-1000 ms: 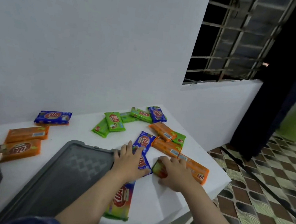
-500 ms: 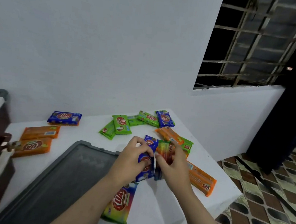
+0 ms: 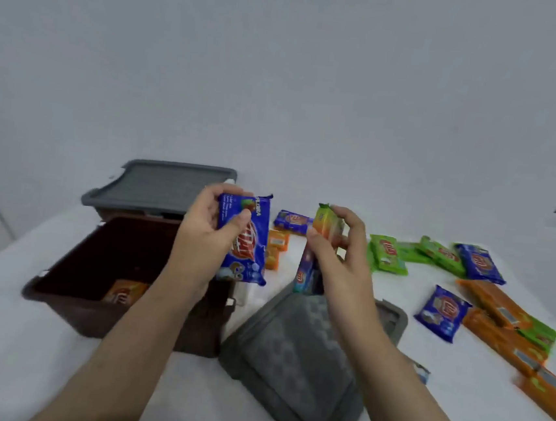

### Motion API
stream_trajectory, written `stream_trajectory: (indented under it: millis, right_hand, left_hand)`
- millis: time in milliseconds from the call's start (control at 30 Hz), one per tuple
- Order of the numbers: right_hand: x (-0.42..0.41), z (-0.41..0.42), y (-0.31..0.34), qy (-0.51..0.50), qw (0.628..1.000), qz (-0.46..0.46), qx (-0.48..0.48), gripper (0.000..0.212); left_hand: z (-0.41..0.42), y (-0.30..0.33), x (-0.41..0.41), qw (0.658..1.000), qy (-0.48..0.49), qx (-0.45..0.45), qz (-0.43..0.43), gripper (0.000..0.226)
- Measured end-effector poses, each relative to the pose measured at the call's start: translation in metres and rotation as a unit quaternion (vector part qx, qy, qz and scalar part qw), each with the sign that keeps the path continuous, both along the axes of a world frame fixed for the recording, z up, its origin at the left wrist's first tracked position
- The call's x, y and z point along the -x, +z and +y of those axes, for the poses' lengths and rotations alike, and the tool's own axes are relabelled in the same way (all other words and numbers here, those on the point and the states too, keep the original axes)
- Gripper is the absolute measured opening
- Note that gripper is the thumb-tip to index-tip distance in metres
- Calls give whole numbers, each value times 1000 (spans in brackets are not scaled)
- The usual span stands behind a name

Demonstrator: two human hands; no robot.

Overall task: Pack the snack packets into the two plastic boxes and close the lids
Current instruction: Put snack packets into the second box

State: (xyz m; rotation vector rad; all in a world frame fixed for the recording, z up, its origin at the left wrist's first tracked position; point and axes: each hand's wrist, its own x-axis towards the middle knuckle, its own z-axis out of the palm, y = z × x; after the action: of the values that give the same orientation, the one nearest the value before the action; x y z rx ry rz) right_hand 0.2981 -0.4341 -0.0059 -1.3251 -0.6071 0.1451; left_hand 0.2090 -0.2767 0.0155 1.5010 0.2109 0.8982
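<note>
1. A white counter (image 3: 284,414) carries a dark brown plastic box (image 3: 90,311), open at the top, rectangular with rounded corners; one orange packet (image 3: 124,292) lies inside it.
2. Behind it stands a second box (image 3: 166,192) under a grey lid with a fine textured top.
3. A loose grey lid (image 3: 299,358), patterned in small raised checks, lies flat on the counter just right of the brown box.
4. The left hand (image 3: 202,237) holds a glossy blue packet (image 3: 244,241) upright above the brown box's right edge, fingers curled behind it and the thumb pressed on its front.
5. The right hand (image 3: 336,260) pinches a green-and-orange packet (image 3: 326,223) between thumb and fingertips, with a narrow bluish packet (image 3: 306,274) hanging below the palm (its print is blurred).
6. Loose on the counter to the right lie shiny flat wrappers: green packets (image 3: 387,255), blue packets (image 3: 441,311) and long orange packets (image 3: 502,337), some overlapping.
</note>
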Motion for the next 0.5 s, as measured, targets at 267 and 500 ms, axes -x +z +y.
stream_trajectory:
  millis: [267,500]
  right_hand:
    - [52,163,-12,167,964,203,44,33]
    - [75,198,-58,88,938,290,166,43]
  left_hand:
    - [166,-7,68,892,124,-202,384,17]
    - [197,-67,92,868,3,-200,455,17]
